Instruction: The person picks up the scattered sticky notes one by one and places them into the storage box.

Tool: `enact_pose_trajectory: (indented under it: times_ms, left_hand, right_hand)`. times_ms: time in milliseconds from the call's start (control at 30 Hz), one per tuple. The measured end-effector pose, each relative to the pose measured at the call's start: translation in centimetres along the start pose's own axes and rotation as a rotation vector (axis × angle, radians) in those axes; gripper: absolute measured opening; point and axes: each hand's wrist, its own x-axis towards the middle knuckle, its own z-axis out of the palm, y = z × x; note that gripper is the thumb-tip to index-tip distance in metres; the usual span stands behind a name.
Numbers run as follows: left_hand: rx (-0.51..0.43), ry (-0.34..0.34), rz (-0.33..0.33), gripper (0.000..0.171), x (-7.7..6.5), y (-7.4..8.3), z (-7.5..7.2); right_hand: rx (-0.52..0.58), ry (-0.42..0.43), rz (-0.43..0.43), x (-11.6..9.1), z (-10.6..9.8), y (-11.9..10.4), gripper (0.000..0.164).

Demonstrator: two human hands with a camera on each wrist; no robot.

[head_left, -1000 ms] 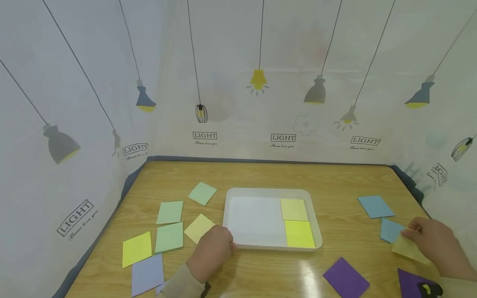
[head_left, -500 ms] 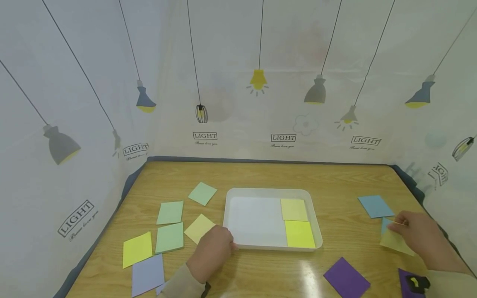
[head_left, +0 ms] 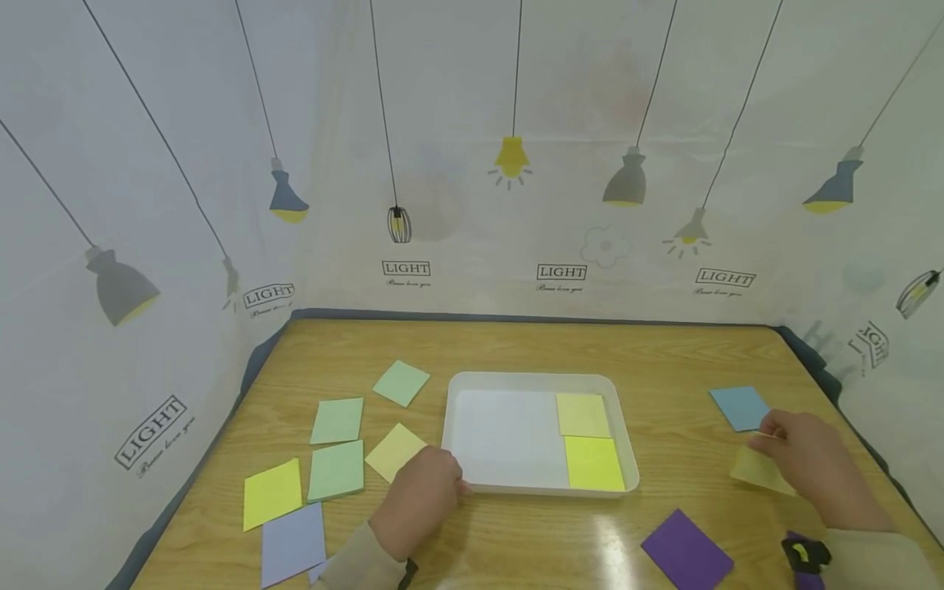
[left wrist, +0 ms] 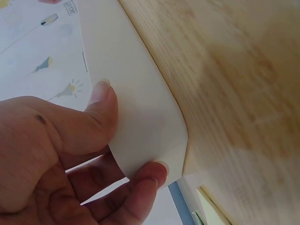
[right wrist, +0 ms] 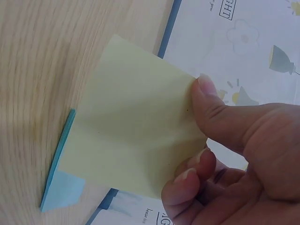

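My left hand (head_left: 420, 500) grips the near left corner of a shallow white tray (head_left: 505, 434). In the left wrist view the thumb and fingertips press on the tray's outer wall (left wrist: 140, 101). Inside the tray, a pale yellow sticky note pad (head_left: 583, 415) and a bright yellow one (head_left: 594, 464) lie along the right side. At the right, my right hand (head_left: 819, 467) pinches another pale yellow sticky note pad (right wrist: 136, 117) by its edge, tilted above the table. A blue pad (head_left: 740, 407) lies just beyond that hand; a second blue one is hidden in the head view.
Left of the tray lie several green pads (head_left: 336, 470), a pale yellow pad (head_left: 396, 453), a bright yellow pad (head_left: 273, 494) and lavender pads (head_left: 293, 544). A purple pad (head_left: 687, 551) lies at the front right, another under the right wrist. A lamp-print curtain (head_left: 472, 246) encloses the table.
My right hand has moved left and slightly away from me with the pale yellow pad, now covering the nearer blue pad in the head view. The left hand and tray stay still.
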Motion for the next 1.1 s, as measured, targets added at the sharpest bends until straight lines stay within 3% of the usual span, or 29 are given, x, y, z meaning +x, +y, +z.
enact_pose_trajectory:
  times_ms: [233, 467, 1100]
  left_hand:
    - [-0.006, 0.004, 0.0, 0.024, -0.1, 0.0, 0.0]
    - [0.004, 0.025, 0.009, 0.025, -0.1, 0.1, 0.0]
    - [0.02, 0.037, 0.028, 0.024, 0.0, -0.1, 0.2]
  right_hand:
    - [0.004, -0.003, -0.002, 0.2, 0.4, -1.2, 0.024]
    - [0.011, 0.043, -0.064, 0.3, 0.6, -2.8, 0.019]
    - [0.034, 0.118, -0.128, 1.4, 1.2, -7.3, 0.016]
